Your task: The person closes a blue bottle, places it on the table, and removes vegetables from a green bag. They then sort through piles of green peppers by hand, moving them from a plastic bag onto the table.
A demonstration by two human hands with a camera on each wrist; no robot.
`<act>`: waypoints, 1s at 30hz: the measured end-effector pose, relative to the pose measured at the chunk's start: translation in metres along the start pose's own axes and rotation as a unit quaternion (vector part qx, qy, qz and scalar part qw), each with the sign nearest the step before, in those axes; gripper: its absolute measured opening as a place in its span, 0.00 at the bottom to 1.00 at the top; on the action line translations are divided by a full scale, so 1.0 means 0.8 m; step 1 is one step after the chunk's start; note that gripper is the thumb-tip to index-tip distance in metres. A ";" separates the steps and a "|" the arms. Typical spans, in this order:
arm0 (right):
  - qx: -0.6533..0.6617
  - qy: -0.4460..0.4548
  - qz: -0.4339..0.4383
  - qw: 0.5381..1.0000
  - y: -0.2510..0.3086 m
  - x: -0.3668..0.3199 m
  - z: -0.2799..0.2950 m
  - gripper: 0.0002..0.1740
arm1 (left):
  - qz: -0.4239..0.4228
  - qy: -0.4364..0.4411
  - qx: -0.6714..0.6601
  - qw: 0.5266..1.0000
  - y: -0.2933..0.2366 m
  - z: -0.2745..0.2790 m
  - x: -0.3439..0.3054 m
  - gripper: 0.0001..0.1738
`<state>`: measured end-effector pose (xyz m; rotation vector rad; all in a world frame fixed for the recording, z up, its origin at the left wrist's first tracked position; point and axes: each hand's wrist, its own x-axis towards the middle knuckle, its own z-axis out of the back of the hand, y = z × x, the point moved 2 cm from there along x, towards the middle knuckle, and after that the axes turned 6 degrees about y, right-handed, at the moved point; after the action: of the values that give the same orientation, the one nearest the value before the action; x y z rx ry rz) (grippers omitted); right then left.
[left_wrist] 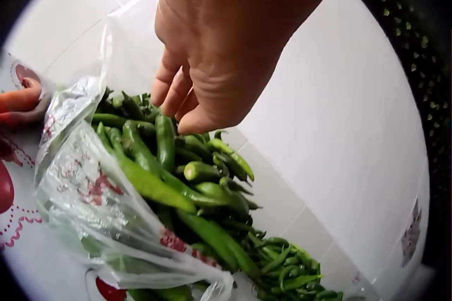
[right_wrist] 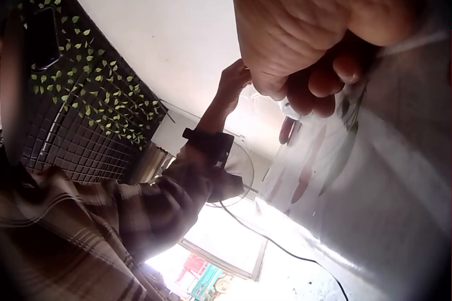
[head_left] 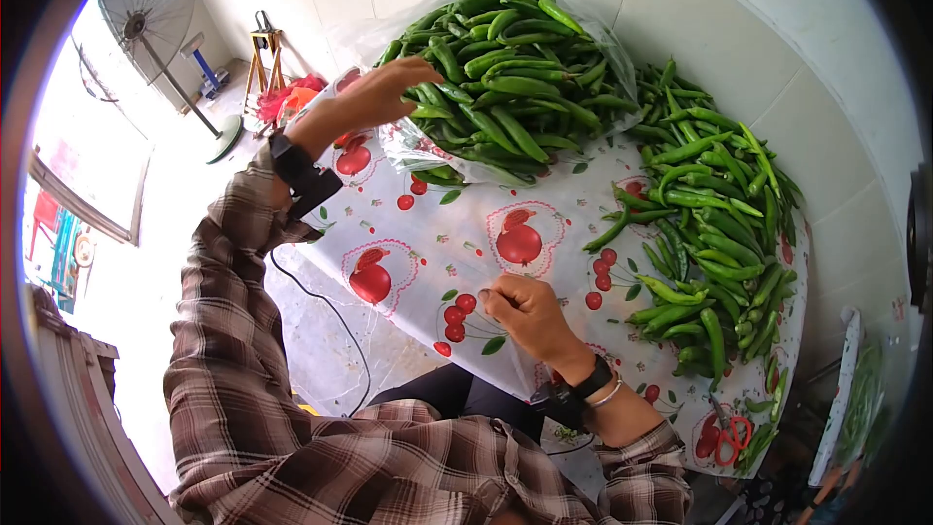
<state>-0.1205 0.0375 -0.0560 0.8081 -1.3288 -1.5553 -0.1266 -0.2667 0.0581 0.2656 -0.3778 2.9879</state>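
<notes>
Green chili peppers [head_left: 525, 78] fill a clear plastic bag [head_left: 408, 148] at the back of the table. Over the bag's left side reaches my left hand [head_left: 374, 95], its fingers loosely bent. In the left wrist view the thumb and fingertips of that hand [left_wrist: 219, 68] come right down at the top of one pepper [left_wrist: 164, 144]. My right hand [head_left: 530, 319] is curled over the front part of the tablecloth [head_left: 428, 233], and nothing shows in its grasp. The right wrist view has the fingers of this hand [right_wrist: 311, 47] folded in toward the palm.
A loose heap of thinner green peppers [head_left: 719, 224] covers the table's right side along the tiled wall [head_left: 797, 117]. Red-handled scissors [head_left: 731, 439] lie at the near right corner. A standing fan [head_left: 146, 29] is at the far left. A black cable [head_left: 340, 321] hangs beside the table.
</notes>
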 end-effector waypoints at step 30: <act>-0.011 0.002 0.012 1.000 -0.002 0.000 0.000 0.14 | -0.008 0.164 0.237 0.958 0.029 -0.035 0.013 0.32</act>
<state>-0.1212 0.0379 -0.0578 0.7775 -1.3123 -1.5459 -0.1444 -0.2811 0.0281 -0.1904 0.3759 2.9841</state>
